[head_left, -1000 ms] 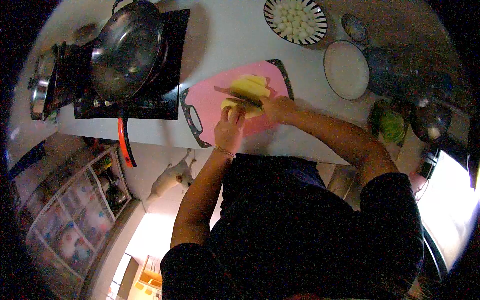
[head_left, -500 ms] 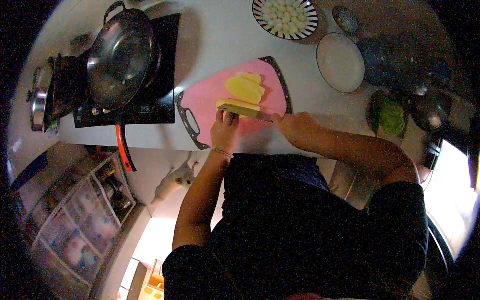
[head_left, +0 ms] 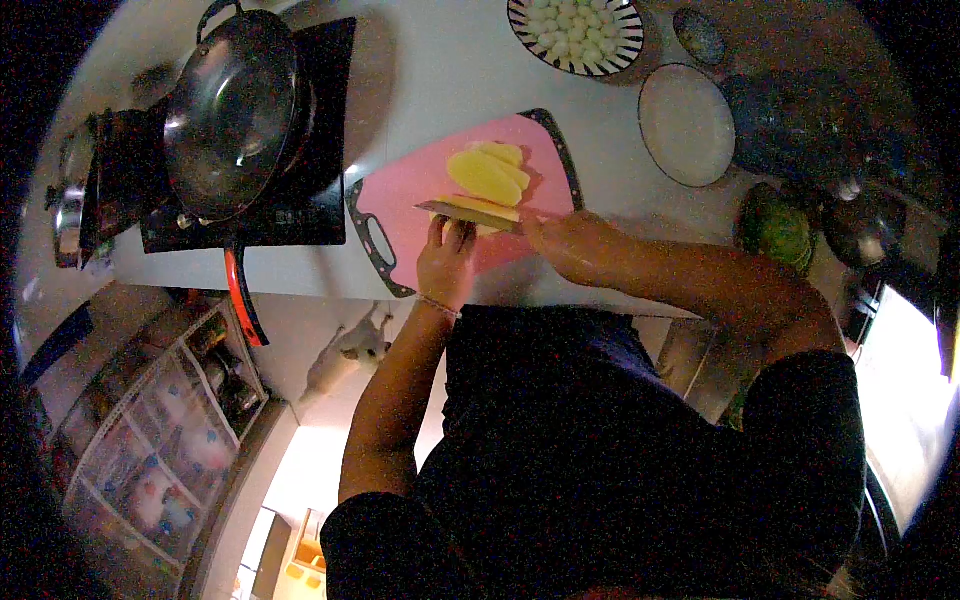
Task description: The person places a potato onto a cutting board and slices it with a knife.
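Observation:
A kitchen knife [head_left: 472, 213] is gripped in my right hand [head_left: 572, 246], its blade lying across a pale yellow piece [head_left: 485, 202] that looks like potato. My left hand [head_left: 446, 262] has its fingertips bent against the near side of that piece, close under the blade. Just beyond lie several overlapping yellow slices [head_left: 484, 172], flat on the pink cutting board [head_left: 412, 190] with black ends. My fingers and the blade hide part of the piece being cut.
A wok [head_left: 235, 120] with a red handle rests over the black cooktop [head_left: 325, 130] at left. Farther back stand a striped bowl of small white balls [head_left: 580, 30], a white oval plate [head_left: 686, 125] and a green vegetable [head_left: 775, 228]. A pale cat [head_left: 350, 347] is on the floor.
The knife has slid left and tilted slightly, its tip now past the left end of the piece, with my right hand moving the same way. My left hand stays at the piece.

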### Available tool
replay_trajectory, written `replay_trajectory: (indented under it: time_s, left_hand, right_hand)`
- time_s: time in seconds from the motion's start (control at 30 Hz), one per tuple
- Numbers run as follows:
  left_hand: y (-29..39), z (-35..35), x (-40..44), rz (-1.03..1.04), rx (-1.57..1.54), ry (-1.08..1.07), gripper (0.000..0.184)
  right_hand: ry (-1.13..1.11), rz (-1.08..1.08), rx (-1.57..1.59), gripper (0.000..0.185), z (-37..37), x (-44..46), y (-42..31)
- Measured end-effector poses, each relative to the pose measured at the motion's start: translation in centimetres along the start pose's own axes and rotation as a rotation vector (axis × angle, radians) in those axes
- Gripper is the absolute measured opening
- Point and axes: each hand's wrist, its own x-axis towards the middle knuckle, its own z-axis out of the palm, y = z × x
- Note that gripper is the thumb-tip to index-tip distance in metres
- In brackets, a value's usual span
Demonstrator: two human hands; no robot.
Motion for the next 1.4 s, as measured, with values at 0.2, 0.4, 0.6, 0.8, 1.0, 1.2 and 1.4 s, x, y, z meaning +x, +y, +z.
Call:
replay_trajectory:
  time_s: [0.2,0.4,0.6,0.8,1.0,1.2,1.4]
  left_hand:
    - [0.3,-0.8,0.3,0.001,-0.044,0.018,0.027]
    - [0.2,-0.8,0.4,0.043,-0.007,0.027,0.031]
    - [0.2,-1.0,0.7,0.031,-0.008,-0.016,0.034]
    - [-0.2,-0.4,0.2,0.029,-0.035,-0.005,0.029]
    - [-0.1,0.0,-0.1,0.035,-0.027,0.098,0.028]
    - [0.3,-0.1,0.0,-0.045,-0.048,0.084,0.027]
    - [0.5,-0.5,-0.2,-0.052,-0.08,0.054,0.021]
  right_hand:
    - [0.098,-0.042,0.101,0.03,0.9,1.6,0.3]
    - [0.028,-0.027,0.197,0.023,0.6,2.1,0.4]
    - [-0.008,0.039,0.021,0.035,3.2,5.0,1.2]
    - [0.062,0.112,0.031,0.035,5.5,6.2,2.4]
    - [0.022,0.252,0.291,0.022,3.6,5.6,2.3]
    - [0.24,0.026,0.159,0.026,0.7,-1.0,-2.0]
    - [0.122,0.035,-0.026,0.033,-1.0,-3.5,-2.2]
